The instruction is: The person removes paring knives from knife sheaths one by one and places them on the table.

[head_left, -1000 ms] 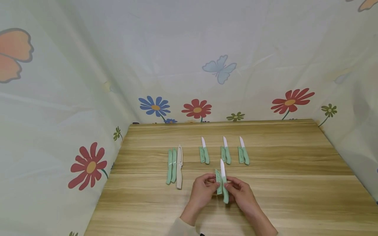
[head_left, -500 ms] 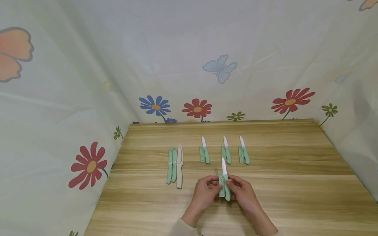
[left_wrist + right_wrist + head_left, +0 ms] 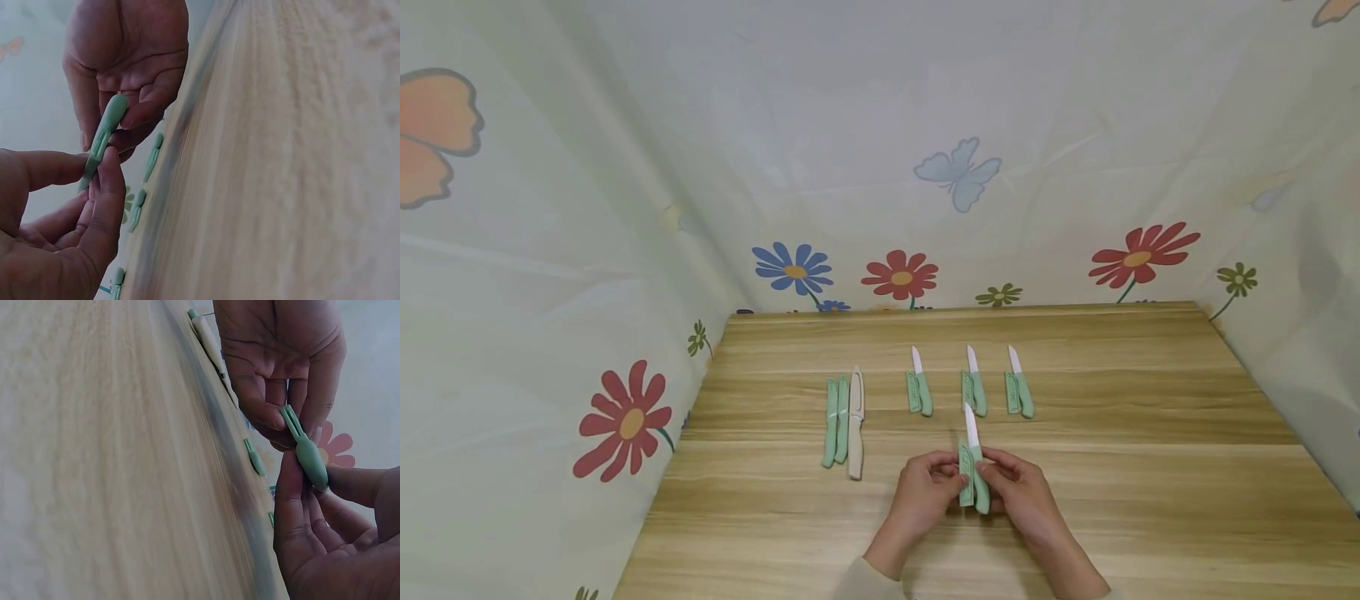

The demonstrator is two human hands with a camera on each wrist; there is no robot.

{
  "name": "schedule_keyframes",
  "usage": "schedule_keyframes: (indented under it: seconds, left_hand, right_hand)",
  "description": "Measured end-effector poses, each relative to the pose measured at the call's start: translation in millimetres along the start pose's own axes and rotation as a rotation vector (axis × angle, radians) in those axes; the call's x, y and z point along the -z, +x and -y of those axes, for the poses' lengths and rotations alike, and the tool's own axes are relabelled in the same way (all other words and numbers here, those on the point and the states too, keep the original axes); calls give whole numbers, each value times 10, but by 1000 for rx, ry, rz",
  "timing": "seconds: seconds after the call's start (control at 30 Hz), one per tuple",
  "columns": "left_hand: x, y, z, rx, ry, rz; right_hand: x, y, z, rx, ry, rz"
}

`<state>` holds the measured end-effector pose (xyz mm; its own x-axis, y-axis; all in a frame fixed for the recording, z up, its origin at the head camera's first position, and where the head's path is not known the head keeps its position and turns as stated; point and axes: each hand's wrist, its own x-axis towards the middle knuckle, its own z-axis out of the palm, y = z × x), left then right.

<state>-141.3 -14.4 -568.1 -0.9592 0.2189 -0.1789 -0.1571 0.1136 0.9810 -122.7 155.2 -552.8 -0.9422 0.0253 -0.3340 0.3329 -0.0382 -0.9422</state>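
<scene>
Low in the head view, both hands hold one knife set just above the wooden table [image 3: 1150,467]. My left hand [image 3: 946,478] pinches the green sheath [image 3: 964,487]. My right hand [image 3: 1000,478] pinches the green handle of the knife [image 3: 981,493], whose white blade [image 3: 972,425] points away from me. Sheath and handle lie side by side, touching. In the left wrist view the left hand [image 3: 100,181] pinches the green piece [image 3: 94,156] from below. The right wrist view shows the right hand [image 3: 300,487] gripping the handle [image 3: 310,461].
Three bare knives, each with a sheath beside it, lie in a row further back [image 3: 919,392] [image 3: 973,392] [image 3: 1019,393]. Left of them lie two green sheathed knives [image 3: 836,421] and a beige one [image 3: 855,425]. Flowered cloth walls [image 3: 625,250] close in the table.
Both hands have shifted a little to the right with the knife and sheath, and the two pieces now sit closer together. The knives on the table have not moved.
</scene>
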Motion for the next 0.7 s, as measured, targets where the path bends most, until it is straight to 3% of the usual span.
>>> schedule_keyframes:
  seconds: [0.17,0.33,0.53,0.7]
  left_hand:
    - [-49,14,25,12,-68,39]
    - [-116,41,37,21,-40,44]
    - [-206,84,0,6,123,32]
    - [-282,117,-57,-8,281,9]
  right_hand:
    - [61,-12,-23,-11,11,9]
    - [117,-24,-18,-22,-5,4]
    - [196,-17,-15,1,-92,-34]
    - [267,14,-24,19,-217,-114]
